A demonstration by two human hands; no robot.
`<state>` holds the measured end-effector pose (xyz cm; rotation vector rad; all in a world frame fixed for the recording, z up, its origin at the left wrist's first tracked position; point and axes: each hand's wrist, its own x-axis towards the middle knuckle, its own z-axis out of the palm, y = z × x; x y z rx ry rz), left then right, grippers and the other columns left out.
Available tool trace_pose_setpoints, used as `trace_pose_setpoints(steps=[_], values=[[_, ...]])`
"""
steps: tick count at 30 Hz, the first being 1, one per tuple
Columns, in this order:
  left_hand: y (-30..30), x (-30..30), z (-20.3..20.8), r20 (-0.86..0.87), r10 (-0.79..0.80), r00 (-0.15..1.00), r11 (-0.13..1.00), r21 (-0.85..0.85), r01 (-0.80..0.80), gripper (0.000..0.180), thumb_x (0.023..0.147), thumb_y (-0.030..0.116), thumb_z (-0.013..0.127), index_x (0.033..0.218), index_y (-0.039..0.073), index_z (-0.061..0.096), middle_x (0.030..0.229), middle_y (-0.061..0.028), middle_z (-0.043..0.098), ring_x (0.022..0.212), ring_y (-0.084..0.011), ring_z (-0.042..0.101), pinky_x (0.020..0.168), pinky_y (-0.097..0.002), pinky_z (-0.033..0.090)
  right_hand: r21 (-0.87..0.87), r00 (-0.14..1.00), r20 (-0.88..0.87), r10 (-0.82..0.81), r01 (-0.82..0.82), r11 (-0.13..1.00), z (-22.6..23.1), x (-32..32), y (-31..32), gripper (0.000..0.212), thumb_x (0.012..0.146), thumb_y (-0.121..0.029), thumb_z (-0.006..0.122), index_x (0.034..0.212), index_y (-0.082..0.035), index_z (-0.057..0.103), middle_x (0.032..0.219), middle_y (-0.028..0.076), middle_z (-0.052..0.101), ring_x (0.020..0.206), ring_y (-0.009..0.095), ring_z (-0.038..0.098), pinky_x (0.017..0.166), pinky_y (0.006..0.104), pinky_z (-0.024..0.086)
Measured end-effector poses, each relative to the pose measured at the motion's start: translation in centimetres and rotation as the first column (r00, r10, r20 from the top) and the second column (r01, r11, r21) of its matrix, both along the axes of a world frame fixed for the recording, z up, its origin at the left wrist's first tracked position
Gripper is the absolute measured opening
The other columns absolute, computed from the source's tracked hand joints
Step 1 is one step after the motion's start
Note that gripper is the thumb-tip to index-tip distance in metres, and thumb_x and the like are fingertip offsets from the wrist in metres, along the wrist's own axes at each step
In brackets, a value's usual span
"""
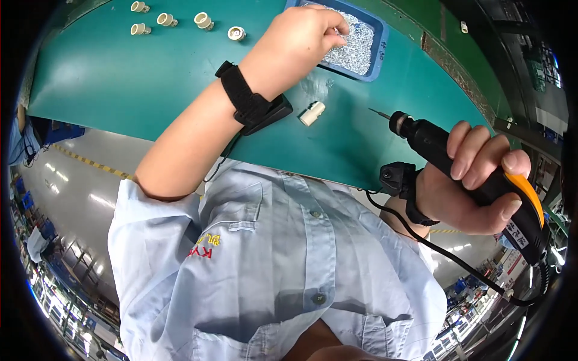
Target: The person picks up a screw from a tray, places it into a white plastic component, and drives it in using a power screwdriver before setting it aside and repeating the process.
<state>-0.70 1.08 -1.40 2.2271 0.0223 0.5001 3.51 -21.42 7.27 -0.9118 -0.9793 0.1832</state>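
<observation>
– Where to look for the left hand (307,33)?
– Over the blue tray (379,51), at the counter's (108,78) far edge, in among small silvery metal pieces (356,53). Fingers curled, thumb and forefinger drawn close; impossible to tell whether gripping a piece.
– And the right hand (475,174)?
– Wrapped round a black and orange power screwdriver (430,139), off toward the counter's right end. Bit (380,113) aimed left, well apart from the loose cream fitting (312,114).
– That fitting, lying where?
– On its side on the counter, not far from the near edge, between the two hands, touched by neither.
– Any more like it?
– Yes, five cream fittings (204,21), spread toward the counter's far left corner, well apart from the tray.
– And on the wrists?
– Black strap (236,90) round the left; small black device (397,178) on the right, with a black cable (433,246) just below.
</observation>
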Motion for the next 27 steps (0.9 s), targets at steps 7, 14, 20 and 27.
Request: trace_pose_setpoints(steps=[7, 14, 20, 27], values=[[0.0, 0.4, -1.6, -0.059, 0.008, 0.998, 0.988, -0.156, -0.017, 0.014, 0.078, 0.009, 0.067, 0.090, 0.001, 0.067, 0.083, -0.0158, 0.066, 0.073, -0.0307, 0.064, 0.066, -0.0375, 0.051, -0.006, 0.999, -0.007, -0.031, 0.031, 1.000, -0.1, 0.3, 0.0, 0.041, 0.093, -0.041, 0.053, 0.111, -0.005, 0.047, 0.066, 0.004, 0.051, 0.055, 0.017, 0.051, 0.055, 0.0306, 0.040], [-0.4, -0.2, -0.6, 0.025, -0.040, 0.999, 0.999, -0.010, 0.040, 0.013, 0.080, 0.004, 0.066, 0.093, 0.001, 0.068, 0.083, -0.0123, 0.065, 0.072, -0.0249, 0.064, 0.066, -0.0322, 0.051, 0.018, 0.999, -0.015, -0.037, 0.037, 0.999, 0.1, 0.3, -0.2, 0.042, 0.093, -0.042, 0.054, 0.111, -0.005, 0.047, 0.068, 0.004, 0.052, 0.057, 0.017, 0.052, 0.056, 0.0306, 0.040], [-3.2, -4.3, 1.3, -0.131, -0.109, 0.985, 0.918, -0.394, 0.049, 0.012, 0.079, 0.003, 0.067, 0.090, 0.002, 0.068, 0.080, -0.0116, 0.063, 0.072, -0.0297, 0.062, 0.065, -0.0365, 0.050, 0.015, 0.996, -0.078, -0.031, 0.033, 0.999, 1.5, -1.1, 0.1, 0.037, 0.090, -0.038, 0.056, 0.108, -0.007, 0.053, 0.068, -0.001, 0.049, 0.059, 0.010, 0.048, 0.056, 0.0254, 0.034], [-4.1, -7.3, 1.5, -0.153, -0.117, 0.981, 0.949, -0.308, 0.065, 0.010, 0.073, 0.007, 0.074, 0.082, 0.005, 0.069, 0.076, -0.0059, 0.060, 0.072, -0.0238, 0.057, 0.068, -0.0357, 0.046, 0.070, 0.990, -0.091, 0.108, -0.101, 0.992, 1.4, -1.8, 0.6, 0.036, 0.090, -0.040, 0.059, 0.107, -0.010, 0.048, 0.074, -0.001, 0.053, 0.066, 0.011, 0.054, 0.060, 0.0235, 0.038]])
